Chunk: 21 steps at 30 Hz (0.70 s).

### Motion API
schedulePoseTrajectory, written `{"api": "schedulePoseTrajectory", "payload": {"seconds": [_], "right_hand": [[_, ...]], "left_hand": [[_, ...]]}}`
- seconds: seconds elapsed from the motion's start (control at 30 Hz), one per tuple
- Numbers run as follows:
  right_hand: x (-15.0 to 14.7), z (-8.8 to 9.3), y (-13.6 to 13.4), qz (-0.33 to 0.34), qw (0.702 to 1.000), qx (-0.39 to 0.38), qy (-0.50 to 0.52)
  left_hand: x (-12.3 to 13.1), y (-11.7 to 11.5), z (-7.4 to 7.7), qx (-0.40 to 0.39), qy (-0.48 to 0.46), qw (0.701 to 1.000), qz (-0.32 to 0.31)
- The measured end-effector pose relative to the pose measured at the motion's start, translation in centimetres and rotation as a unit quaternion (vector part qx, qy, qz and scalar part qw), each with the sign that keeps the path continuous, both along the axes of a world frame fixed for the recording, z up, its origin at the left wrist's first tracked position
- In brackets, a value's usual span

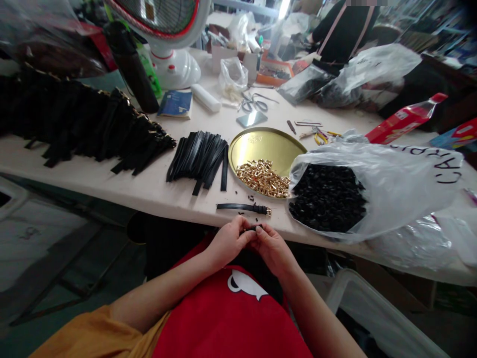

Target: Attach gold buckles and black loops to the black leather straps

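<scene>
My left hand (233, 237) and my right hand (271, 243) meet just off the table's front edge. Both have their fingers pinched on a small black strap (252, 228), mostly hidden by the fingers. Just beyond them lies a black strap with a gold buckle (242, 207) at its right end, with a few tiny dark bits around it. Farther off, a round gold tray (261, 144) holds a heap of gold buckles (263, 176). To its left is a bundle of flat black straps (197, 156). On the right, an open plastic bag (402, 184) spills small black loops (328, 199).
A large pile of black straps (82, 119) covers the table's left side. Behind stand a dark bottle (130, 64) and a white fan (173, 67). Scissors (253, 102), pliers (321, 136) and a tilted red bottle (406, 119) lie farther back.
</scene>
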State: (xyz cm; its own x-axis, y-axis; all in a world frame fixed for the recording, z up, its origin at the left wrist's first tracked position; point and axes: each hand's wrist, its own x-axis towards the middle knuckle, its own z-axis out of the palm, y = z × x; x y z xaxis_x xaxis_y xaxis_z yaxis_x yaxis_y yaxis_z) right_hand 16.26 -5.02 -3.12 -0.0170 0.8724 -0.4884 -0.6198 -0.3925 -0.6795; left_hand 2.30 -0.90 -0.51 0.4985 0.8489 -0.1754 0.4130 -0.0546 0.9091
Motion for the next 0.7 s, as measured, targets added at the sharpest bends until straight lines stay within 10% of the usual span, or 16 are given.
{"api": "schedulePoseTrajectory", "payload": {"seconds": [0.43,0.7], "right_hand": [[0.3,0.5,-0.1,-0.007,1.000,0.004,-0.027],[-0.9,0.4,-0.7,-0.035,0.972,0.057,-0.227]], "left_hand": [[-1.1,0.3,0.4,-0.066,-0.013,0.998,-0.013],[-0.8,0.2,-0.2,-0.101,0.016,0.995,-0.009]]}}
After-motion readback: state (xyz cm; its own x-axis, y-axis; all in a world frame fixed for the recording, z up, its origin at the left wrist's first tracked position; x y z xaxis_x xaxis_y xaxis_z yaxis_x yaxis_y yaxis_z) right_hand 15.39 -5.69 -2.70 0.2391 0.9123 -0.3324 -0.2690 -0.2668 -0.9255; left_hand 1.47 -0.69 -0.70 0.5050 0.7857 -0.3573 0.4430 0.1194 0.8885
